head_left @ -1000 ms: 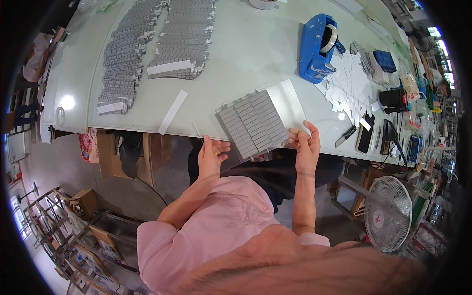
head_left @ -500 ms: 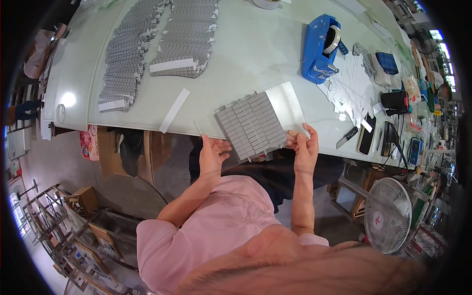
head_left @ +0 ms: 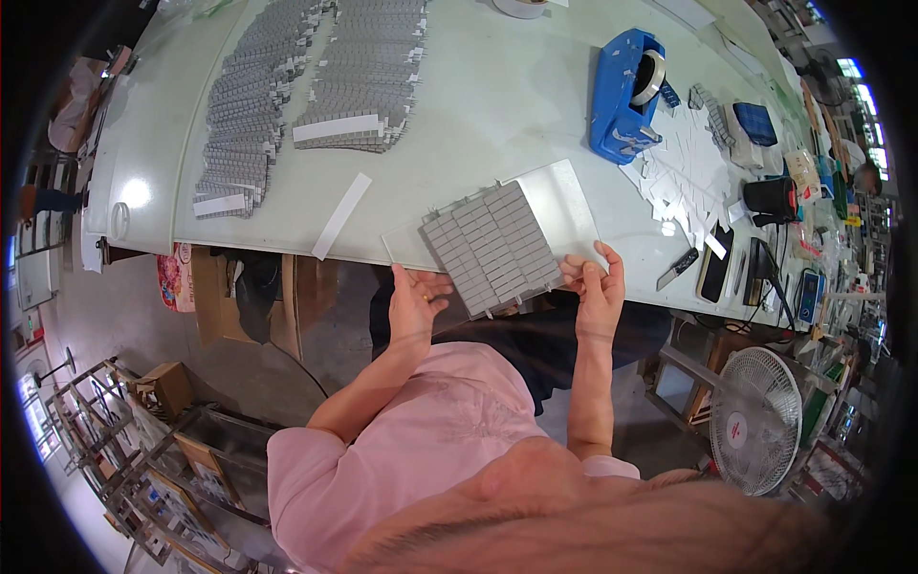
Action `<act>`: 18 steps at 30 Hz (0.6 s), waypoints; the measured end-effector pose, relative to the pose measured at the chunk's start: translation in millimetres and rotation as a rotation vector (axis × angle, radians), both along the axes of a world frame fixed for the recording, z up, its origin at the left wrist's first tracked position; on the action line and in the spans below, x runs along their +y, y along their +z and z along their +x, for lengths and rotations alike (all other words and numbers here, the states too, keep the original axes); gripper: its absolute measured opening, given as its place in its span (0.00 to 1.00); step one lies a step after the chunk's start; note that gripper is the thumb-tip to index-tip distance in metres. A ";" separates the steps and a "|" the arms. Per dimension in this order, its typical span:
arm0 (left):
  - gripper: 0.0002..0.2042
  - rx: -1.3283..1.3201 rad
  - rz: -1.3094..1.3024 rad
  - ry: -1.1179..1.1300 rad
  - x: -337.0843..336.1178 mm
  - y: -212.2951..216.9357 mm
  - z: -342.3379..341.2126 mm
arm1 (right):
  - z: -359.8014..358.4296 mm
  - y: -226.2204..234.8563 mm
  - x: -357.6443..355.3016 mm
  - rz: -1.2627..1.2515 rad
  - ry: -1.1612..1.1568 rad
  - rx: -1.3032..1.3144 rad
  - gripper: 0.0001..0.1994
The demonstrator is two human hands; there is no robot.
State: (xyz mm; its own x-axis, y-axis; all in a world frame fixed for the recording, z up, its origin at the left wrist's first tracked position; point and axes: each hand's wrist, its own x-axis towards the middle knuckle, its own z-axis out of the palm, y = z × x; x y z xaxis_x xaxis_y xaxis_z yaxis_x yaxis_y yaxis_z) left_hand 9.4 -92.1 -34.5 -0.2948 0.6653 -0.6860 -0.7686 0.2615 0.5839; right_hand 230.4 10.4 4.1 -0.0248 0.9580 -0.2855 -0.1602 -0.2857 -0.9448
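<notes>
A square sheet of small grey rectangular tiles [head_left: 492,244] lies tilted on a flat plate [head_left: 557,196], which looks clear on the left and pale on the right. Both overhang the near edge of the table. My left hand [head_left: 418,298] is closed at the plate's lower left side, thumb up and fingers curled toward the tiles. At the lower right side my right hand [head_left: 598,292] grips the plate's edge, fingertips close to the tile corner. Fingers under the plate are partly hidden. Left of the plate, a white strip [head_left: 341,216] rests on the table.
Overlapping rows of grey tile sheets [head_left: 363,72] cover the far left of the table [head_left: 488,105]. At the right stand a blue tape dispenser [head_left: 617,105], a heap of white paper strips [head_left: 684,163], a utility knife [head_left: 677,269] and a phone [head_left: 715,268]. A fan [head_left: 755,421] stands below right.
Almost nothing differs; the plate, tile sheet and both hands sit very slightly further right, and the whole view has shifted a little the same way.
</notes>
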 end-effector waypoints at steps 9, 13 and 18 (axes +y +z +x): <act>0.28 -0.002 0.023 0.028 -1.6 -7.8 1.8 | -1.4 2.1 -3.8 0.004 0.000 -0.025 0.16; 0.28 -0.003 0.014 0.035 -1.0 -6.1 1.6 | -0.7 0.7 -3.3 0.002 -0.001 -0.013 0.16; 0.28 -0.006 0.050 0.023 -4.2 -12.5 0.1 | 0.6 -0.2 -3.1 -0.024 -0.008 0.002 0.16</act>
State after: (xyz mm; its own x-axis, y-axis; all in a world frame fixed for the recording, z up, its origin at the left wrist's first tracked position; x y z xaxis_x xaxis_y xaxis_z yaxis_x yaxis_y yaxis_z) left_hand 9.5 -96.3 -47.0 -0.3063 0.6922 -0.6535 -0.7774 0.2143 0.5913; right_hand 230.9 7.4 3.9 -0.0176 0.9511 -0.3085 -0.1650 -0.3071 -0.9373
